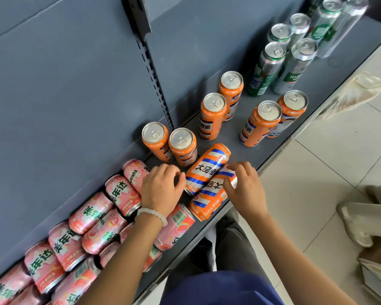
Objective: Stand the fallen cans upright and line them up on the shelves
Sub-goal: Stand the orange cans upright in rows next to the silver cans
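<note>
step: person is working on the two fallen orange cans at frame centre; six orange cans are already standing above them, pink cans at lower left are all lying down
left hand [161, 190]: fingers curling loosely beside upper fallen can [207, 168], touching its side, not wrapping it
right hand [244, 188]: fingers are pinching lower fallen can [209, 197] near its top end
next move: likely calling for tipping one can up onto its base, then sliding it toward the standing orange cans [180, 146]
edge: lower fallen can is lying just beside shelf [317, 84] front lip, could roll off
room: bare shelf showing between the standing orange pairs, centre right
</note>
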